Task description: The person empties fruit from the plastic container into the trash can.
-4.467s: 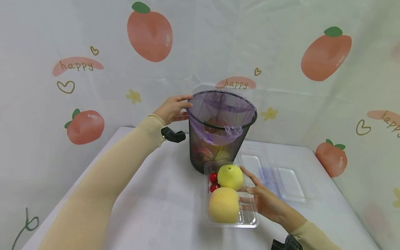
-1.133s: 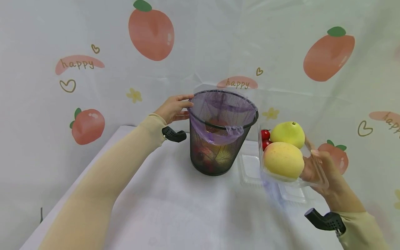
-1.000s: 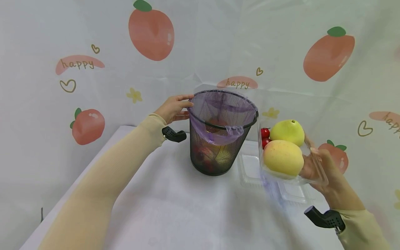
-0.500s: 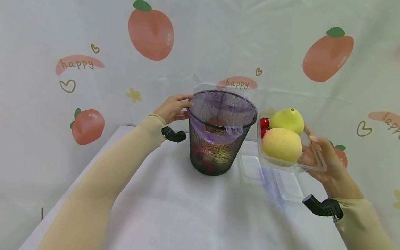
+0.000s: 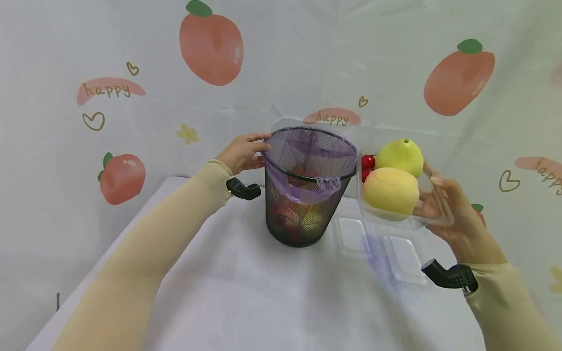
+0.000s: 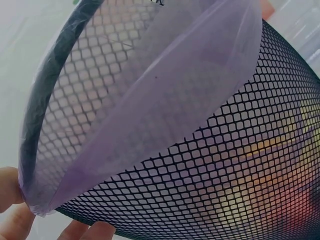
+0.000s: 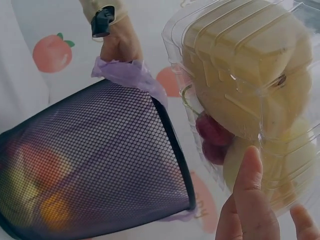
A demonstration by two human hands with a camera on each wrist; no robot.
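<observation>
In the head view my right hand holds a clear plastic container up beside the bin, thumb at its right rim and fingers underneath. Inside lie a yellow-green pear, a yellow peach-like fruit and two small red fruits; the right wrist view shows them through the ribbed plastic, one with a green stem. My left hand rests its fingertips against the left rim of a black mesh wastebasket. A purple bag lines this bin, folded over the rim. Colourful fruit shows through the mesh.
Two more clear plastic containers lie on the white table right of the wastebasket, with a bluish-purple patch between them. A white backdrop printed with peaches hangs close behind the table.
Over the last second my right hand has raised the fruit container and brought it slightly left, closer to the bin's rim. Earlier it was low, in front of the bin. My left hand stays put.
</observation>
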